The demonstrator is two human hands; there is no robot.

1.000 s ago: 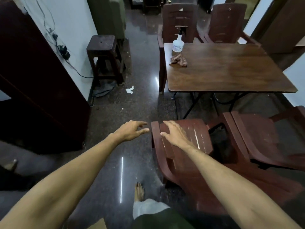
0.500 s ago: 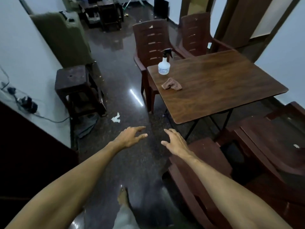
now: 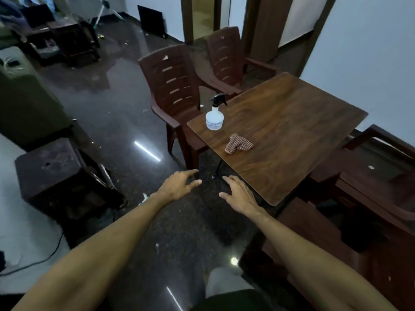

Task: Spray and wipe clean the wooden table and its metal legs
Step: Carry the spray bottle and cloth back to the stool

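Wood-grained and dark brown, the tabletop point(image 3: 292, 135) carries a white spray bottle point(image 3: 214, 118) with a black trigger head, standing upright near its left corner. A checked cloth point(image 3: 238, 143) lies crumpled near it, closer to the person, and the two do not touch. A thin black metal leg point(image 3: 217, 168) shows beneath the near edge.

Both bare arms reach forward over the glossy dark floor point(image 3: 179, 225). The left hand point(image 3: 177, 185) hovers palm down, fingers spread and loosely bent, holding nothing. The right hand point(image 3: 240, 195) hovers the same way just beside the tabletop's near corner, fingers apart and empty; whether it brushes the wood I cannot tell.

Two brown plastic chairs point(image 3: 175, 90) stand at the far side, and a dark stool point(image 3: 51, 171) sits by the white wall point(image 3: 27, 248) on the left.
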